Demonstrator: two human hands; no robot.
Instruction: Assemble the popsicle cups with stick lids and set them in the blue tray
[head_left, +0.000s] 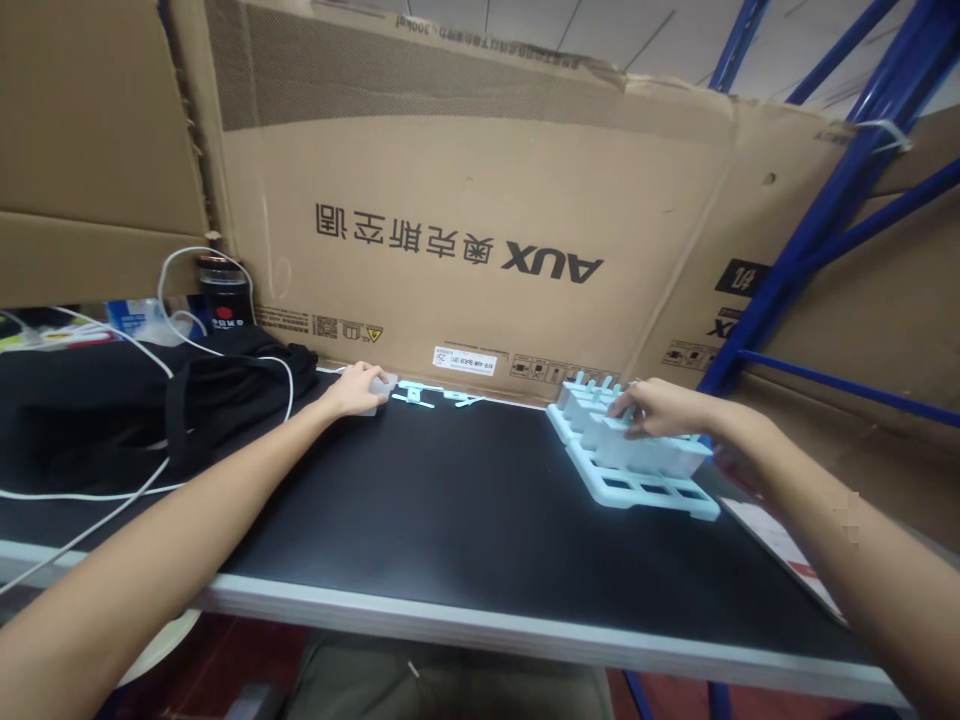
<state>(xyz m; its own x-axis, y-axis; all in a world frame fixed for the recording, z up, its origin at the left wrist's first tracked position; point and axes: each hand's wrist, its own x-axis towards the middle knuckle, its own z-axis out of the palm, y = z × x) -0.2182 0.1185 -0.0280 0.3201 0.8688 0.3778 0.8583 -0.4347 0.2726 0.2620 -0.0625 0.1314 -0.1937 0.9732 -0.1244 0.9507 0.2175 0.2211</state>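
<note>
At the right of the black table stands a light blue popsicle mold set (637, 450), a tray holding several pale molds with upright stick handles; its front row of slots is vacant. My right hand (664, 408) is over the molds, its thumb and fingers closed around a light blue stick handle (628, 414). Near the table's back edge, my left hand (352, 390) is closed on a translucent popsicle mold (381, 392) lying low at the tabletop. Just right of it lie light blue popsicle sticks (414, 396), flat on the table.
A tall cardboard box panel (465, 180) walls off the back. Black fabric with white cables (247, 385) and a dark jar (225, 295) occupy the left side. Blue metal shelf posts (810, 230) rise at the right. A printed sheet (780, 545) lies beside my right forearm.
</note>
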